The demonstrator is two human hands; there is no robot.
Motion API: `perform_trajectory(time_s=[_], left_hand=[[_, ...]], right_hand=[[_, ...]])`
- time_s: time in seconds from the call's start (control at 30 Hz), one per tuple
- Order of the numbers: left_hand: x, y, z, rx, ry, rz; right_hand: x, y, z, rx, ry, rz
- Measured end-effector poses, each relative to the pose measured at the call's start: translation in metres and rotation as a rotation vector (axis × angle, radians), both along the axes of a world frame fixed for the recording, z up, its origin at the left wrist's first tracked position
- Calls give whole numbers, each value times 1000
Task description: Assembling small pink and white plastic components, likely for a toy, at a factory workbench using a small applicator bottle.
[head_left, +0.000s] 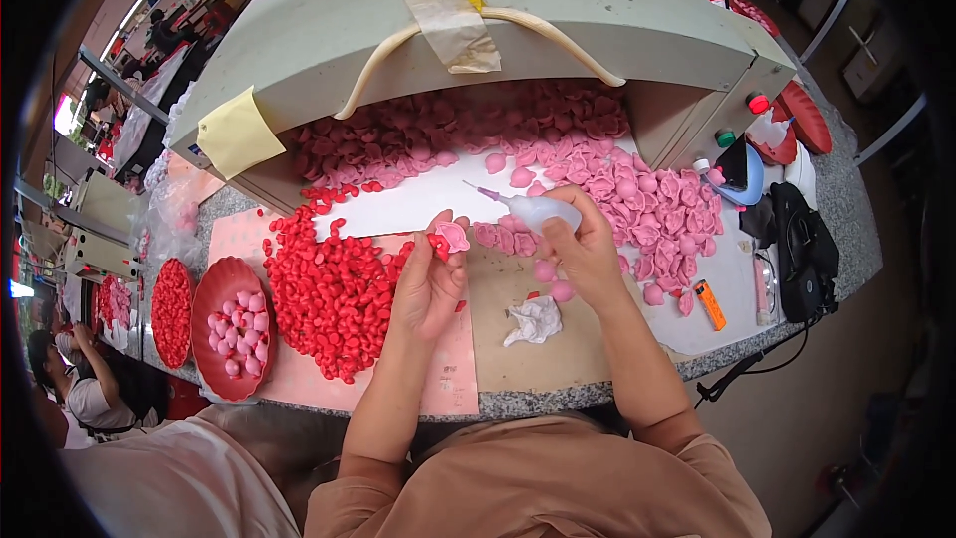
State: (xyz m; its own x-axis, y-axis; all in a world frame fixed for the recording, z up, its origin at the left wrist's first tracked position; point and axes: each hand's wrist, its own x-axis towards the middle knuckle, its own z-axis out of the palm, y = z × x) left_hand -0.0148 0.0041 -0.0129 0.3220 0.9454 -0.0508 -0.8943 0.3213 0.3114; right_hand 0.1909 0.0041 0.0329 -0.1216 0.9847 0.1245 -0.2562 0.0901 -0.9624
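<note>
My left hand (pixel 430 289) pinches a small pink petal-shaped piece (pixel 453 235) with a red bit beside it at the fingertips. In my right hand (pixel 588 251) is a translucent squeeze bottle (pixel 543 212), its thin purple needle tip pointing left, above and apart from the pink piece. A large heap of glossy red pieces (pixel 334 309) lies to the left of my left hand. To the right of my right hand spreads a pile of pink petal-shaped pieces (pixel 662 209). Below the bottle sits a crumpled white tissue (pixel 534 321).
A grey box-like machine (pixel 558 50) stands over the bench, pink pieces inside its opening. At left are a red tray (pixel 211 371) of pink-and-white pieces and a bowl of red pieces (pixel 172 309). An orange lighter (pixel 710 305) and black bag (pixel 805 249) lie right.
</note>
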Motion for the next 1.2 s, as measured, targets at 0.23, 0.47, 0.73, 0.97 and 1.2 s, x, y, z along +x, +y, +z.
perform_trajectory(time_s=[0.23, 0.47, 0.73, 0.97, 1.2], left_hand=[[7, -4, 2, -24, 191, -32], [13, -7, 6, -85, 244, -76], [11, -5, -1, -131, 213, -90], [13, -6, 2, -123, 205, -98], [15, -7, 3, -157, 238, -84]], right_hand=[[-5, 0, 3, 112, 18, -135], [-4, 2, -9, 207, -141, -289], [-6, -1, -2, 304, -316, -257], [-8, -1, -1, 292, -340, -238], [-8, -1, -2, 295, -374, -248]])
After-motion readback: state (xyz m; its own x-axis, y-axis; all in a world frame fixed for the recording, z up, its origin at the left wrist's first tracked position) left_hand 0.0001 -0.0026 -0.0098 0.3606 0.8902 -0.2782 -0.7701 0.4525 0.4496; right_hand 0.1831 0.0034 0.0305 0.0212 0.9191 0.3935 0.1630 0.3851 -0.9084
